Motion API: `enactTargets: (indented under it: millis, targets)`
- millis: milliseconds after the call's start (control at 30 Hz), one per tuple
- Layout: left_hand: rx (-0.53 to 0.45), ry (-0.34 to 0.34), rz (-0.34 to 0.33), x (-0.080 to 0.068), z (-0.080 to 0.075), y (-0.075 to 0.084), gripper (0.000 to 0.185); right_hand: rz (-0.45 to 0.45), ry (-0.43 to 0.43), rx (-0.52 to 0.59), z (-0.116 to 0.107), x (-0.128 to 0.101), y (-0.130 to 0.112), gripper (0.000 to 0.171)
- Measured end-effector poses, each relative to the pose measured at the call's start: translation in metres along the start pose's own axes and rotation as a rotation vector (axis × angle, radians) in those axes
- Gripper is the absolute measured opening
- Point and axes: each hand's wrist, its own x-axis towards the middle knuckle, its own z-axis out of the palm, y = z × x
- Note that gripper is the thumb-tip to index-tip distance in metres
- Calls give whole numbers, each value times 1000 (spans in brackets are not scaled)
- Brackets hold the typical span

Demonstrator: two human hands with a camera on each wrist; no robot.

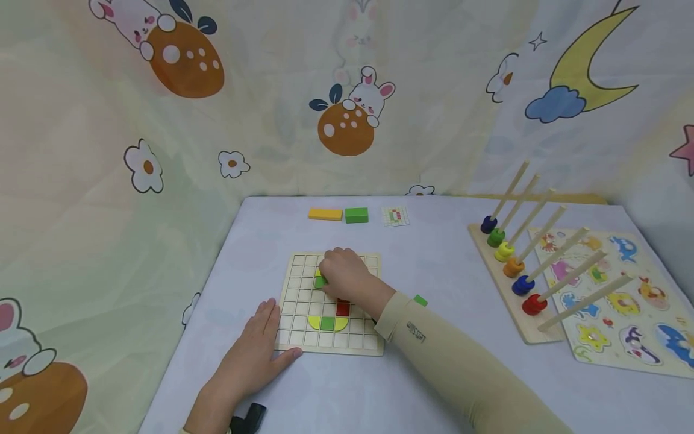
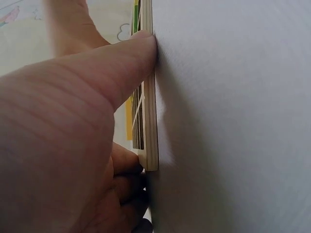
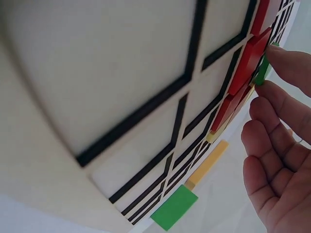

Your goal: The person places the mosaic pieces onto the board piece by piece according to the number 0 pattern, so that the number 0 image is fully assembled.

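Note:
A wooden grid board (image 1: 295,301) lies on the table. Over its upper middle my right hand (image 1: 349,274) pinches a green square tile (image 3: 263,70) between thumb and index finger, right at the board's surface. Red tiles (image 3: 249,60) sit in the grid beside those fingertips. Lower on the board, another green tile (image 1: 328,323) lies between two yellow rounded tiles (image 1: 314,323), with a red tile (image 1: 343,309) above them. My left hand (image 1: 255,334) rests at the board's left front corner, fingers straight along the side, thumb (image 2: 131,53) against the front edge.
Behind the board are an orange block (image 1: 325,214), a green block (image 1: 356,215) and a small pattern card (image 1: 396,216). One loose green tile (image 1: 420,300) lies by the right sleeve. To the right stand a pegged bead rack (image 1: 526,313) and a picture puzzle board (image 1: 609,337). A black object (image 1: 252,417) lies near the left wrist.

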Motion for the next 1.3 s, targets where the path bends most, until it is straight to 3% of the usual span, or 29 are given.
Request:
enactTargets:
  millis: [633, 1300]
  targets:
    - [8, -9, -9, 1, 0, 1, 112, -11, 14, 26, 2, 1, 0, 20]
    - [-1, -11, -25, 0, 0, 2, 115, 41, -21, 74, -2, 2, -2, 14]
